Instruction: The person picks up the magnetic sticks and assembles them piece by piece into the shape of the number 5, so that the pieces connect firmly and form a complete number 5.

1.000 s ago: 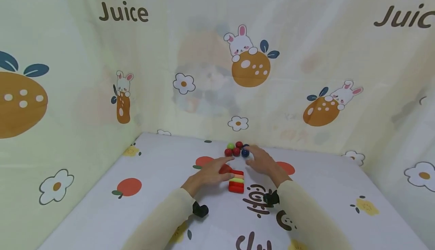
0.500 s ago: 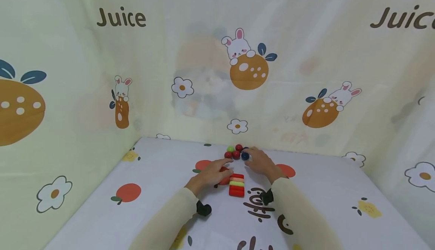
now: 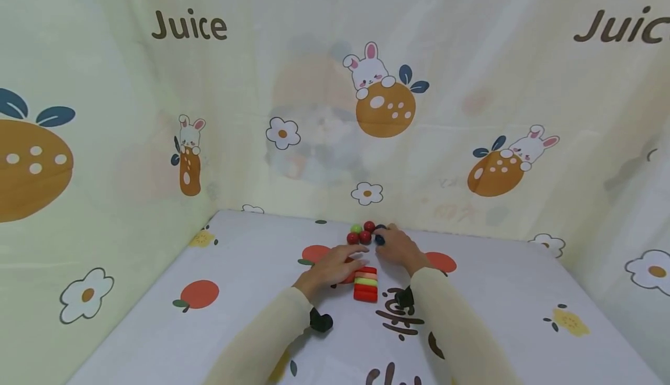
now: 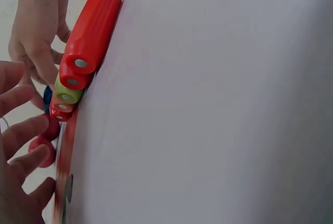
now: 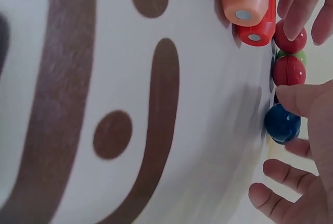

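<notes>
Several short magnetic sticks (image 3: 365, 293) in red, yellow-green and peach lie side by side in a stack-like row, silver discs in their ends. Beyond them sits a cluster of balls: red balls (image 3: 353, 238), a green ball (image 3: 356, 229) and dark blue balls. My right hand (image 3: 399, 246) has its thumb and index finger on opposite sides of a blue ball (image 5: 282, 125); its other fingers stay loose. Left of the sticks, my left hand (image 3: 332, 267) hovers with fingers spread, near the red balls and holding nothing. Part of the blue balls is hidden by the right hand.
A white printed tablecloth (image 3: 262, 245) covers the table, with flat fruit pictures and lettering. Behind it hangs a cream curtain (image 3: 235, 82) close to the balls. Both wrists carry black camera mounts (image 3: 320, 321).
My right fingers have closed in around the blue ball. My left hand has shifted slightly right and its fingers have come away from the sticks. The balls and sticks keep their arrangement.
</notes>
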{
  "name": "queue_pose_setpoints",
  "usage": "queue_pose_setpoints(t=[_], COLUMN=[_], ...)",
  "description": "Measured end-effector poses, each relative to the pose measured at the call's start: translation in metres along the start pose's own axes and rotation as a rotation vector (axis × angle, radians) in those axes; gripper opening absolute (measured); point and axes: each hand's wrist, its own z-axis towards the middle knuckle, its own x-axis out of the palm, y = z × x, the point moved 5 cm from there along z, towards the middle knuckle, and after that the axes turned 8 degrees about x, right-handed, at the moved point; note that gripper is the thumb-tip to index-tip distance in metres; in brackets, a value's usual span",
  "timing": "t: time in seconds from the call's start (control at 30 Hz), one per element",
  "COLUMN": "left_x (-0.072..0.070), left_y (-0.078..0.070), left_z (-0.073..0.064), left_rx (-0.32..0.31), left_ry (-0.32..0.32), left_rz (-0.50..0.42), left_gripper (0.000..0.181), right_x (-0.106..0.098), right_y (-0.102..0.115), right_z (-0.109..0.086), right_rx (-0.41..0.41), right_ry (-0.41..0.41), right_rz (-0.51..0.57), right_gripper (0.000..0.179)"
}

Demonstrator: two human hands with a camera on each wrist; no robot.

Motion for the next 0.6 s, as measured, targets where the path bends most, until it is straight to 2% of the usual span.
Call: queue_pose_setpoints(t=[0.33, 0.6], left_x=[0.0, 0.001], left_y=[0.002, 0.005], left_z=[0.005, -0.001], left_rx=[0.022, 0.007], left_ry=[-0.03, -0.035], left_rz=[-0.008, -0.009], left_gripper=[0.045, 0.041], right_x=[0.003, 0.008], right_y=[-0.001, -0.009], right_z=[0.006, 0.008], right_rx=[0.073, 0.114], right_ry=[0.051, 0.099], right_rz=[0.048, 0.034], right_gripper=[0.064, 0.062])
